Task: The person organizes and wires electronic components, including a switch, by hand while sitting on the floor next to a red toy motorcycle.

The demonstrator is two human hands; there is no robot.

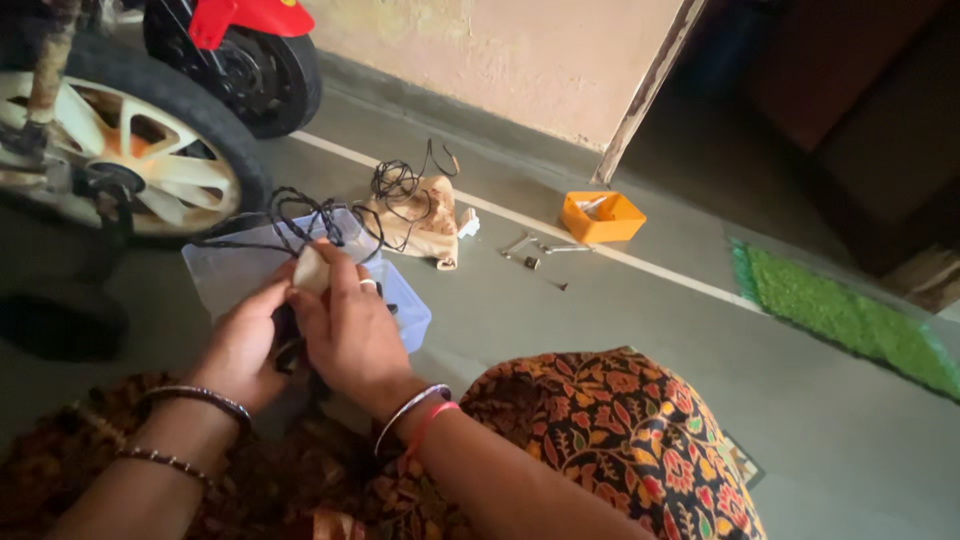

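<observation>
My left hand [243, 343] and my right hand [350, 330] meet over my lap, both closed around a small pale piece [311, 268] with black wires [300, 215] trailing from it. The fingers of both hands pinch it together. Below the hands lies a clear plastic box [225, 270] on the floor. The black wires run up over the box towards a beige cloth pouch [425, 215], which has more black cable coiled on it. What sits under my palms is hidden.
A cycle wheel [130, 150] with pale spokes stands at the left, a red toy vehicle [250, 50] behind it. An orange tray [602, 216], small metal tools [535, 248], a green mat [850, 315] and a doorway lie to the right.
</observation>
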